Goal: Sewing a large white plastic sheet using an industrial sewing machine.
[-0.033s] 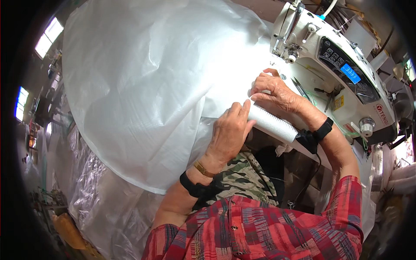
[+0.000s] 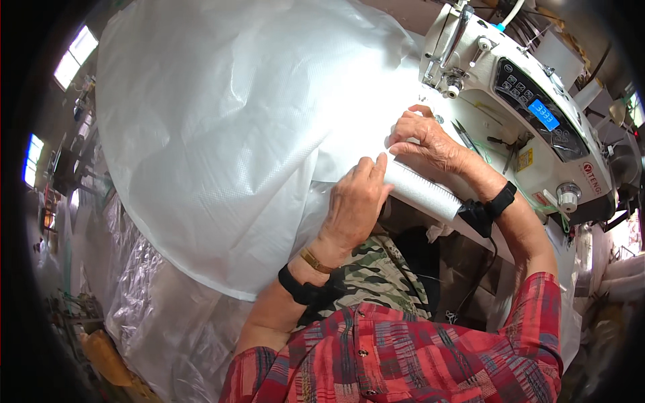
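A big white woven plastic sheet (image 2: 222, 141) spreads under the light, with a rounded edge at its lower left. My left hand (image 2: 356, 201) is at the sheet's near edge, its fingers pressed together and the thumb drawn in. Just to the right and farther away, my right hand (image 2: 426, 141) curls its fingers, with thumb and forefinger pinched at the sheet's edge. The fingertips of both hands almost meet. Glare hides exactly what lies between them. The white sewing machine (image 2: 443, 50) stands beyond my right hand.
Below my hands lies a white ruled roll-shaped bar (image 2: 423, 191) with a black end piece (image 2: 476, 218) and a cord. Dark-handled tweezers (image 2: 465, 134) rest on the machine bed. Crumpled clear plastic (image 2: 161, 322) hangs at the lower left. A machine knob (image 2: 569, 195) sticks out near my right forearm.
My left thumb has drawn slightly in toward its fingers. My right hand, the sheet and the machine look unmoved.
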The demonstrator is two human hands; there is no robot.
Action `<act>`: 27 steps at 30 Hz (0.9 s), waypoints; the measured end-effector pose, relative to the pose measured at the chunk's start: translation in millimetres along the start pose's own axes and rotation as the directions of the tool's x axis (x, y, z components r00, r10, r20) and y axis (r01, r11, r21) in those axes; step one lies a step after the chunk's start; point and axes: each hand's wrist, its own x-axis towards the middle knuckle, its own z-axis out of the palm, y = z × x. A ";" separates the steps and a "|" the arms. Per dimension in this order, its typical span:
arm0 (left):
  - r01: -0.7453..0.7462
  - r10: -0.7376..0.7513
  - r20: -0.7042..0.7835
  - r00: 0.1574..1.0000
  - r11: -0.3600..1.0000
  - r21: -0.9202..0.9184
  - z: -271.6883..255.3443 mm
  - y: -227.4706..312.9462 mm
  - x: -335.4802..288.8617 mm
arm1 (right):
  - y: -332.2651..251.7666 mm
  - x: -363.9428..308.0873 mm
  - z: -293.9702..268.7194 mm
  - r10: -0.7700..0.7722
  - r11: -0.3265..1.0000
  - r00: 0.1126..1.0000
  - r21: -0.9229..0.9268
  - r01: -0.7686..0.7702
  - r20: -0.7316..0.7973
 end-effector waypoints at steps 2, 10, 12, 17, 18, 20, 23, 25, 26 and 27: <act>0.011 -0.010 -0.008 1.000 1.000 0.009 3.7 -4.2 -1.2 | 4.0 1.5 -2.2 0.005 1.000 1.000 0.001 -0.005 -0.006; 0.064 -0.064 0.032 0.997 0.998 -0.007 9.8 -11.7 -3.2 | 25.6 4.1 -4.4 0.108 0.990 0.994 -0.091 -0.107 -0.001; 0.098 -0.097 0.029 0.995 0.995 -0.033 11.3 -13.9 -4.9 | 28.2 5.6 -5.7 0.128 0.989 0.992 -0.074 -0.128 0.002; 0.088 -0.087 0.020 0.996 0.994 -0.062 13.6 -18.3 -6.1 | 28.7 5.8 -7.4 0.105 0.982 0.994 -0.153 -0.109 -0.031; 0.091 -0.089 0.021 0.996 0.992 -0.085 14.3 -19.1 -6.4 | 29.8 5.7 -7.7 0.108 0.982 0.994 -0.155 -0.111 -0.030; 0.091 -0.090 0.017 0.996 0.991 -0.102 15.5 -20.8 -7.5 | 32.1 6.0 -7.6 0.073 0.981 0.995 -0.177 -0.083 -0.063; 0.088 -0.087 0.015 0.996 0.990 -0.114 15.2 -21.8 -9.3 | 32.7 6.3 -6.5 0.035 0.973 0.994 -0.225 -0.057 -0.104; 0.082 -0.080 0.018 0.997 0.990 -0.115 15.5 -21.0 -8.9 | 37.0 2.2 -2.5 0.000 0.950 0.979 -0.305 -0.062 -0.202; 0.033 -0.031 0.026 0.999 0.995 -0.092 16.8 -19.3 -9.1 | 33.6 3.3 -1.7 -0.048 0.925 0.956 -0.373 -0.066 -0.289; -0.016 0.019 0.035 0.999 0.997 -0.069 18.0 -17.7 -9.1 | 29.8 3.0 -0.2 -0.046 0.924 0.957 -0.376 -0.068 -0.287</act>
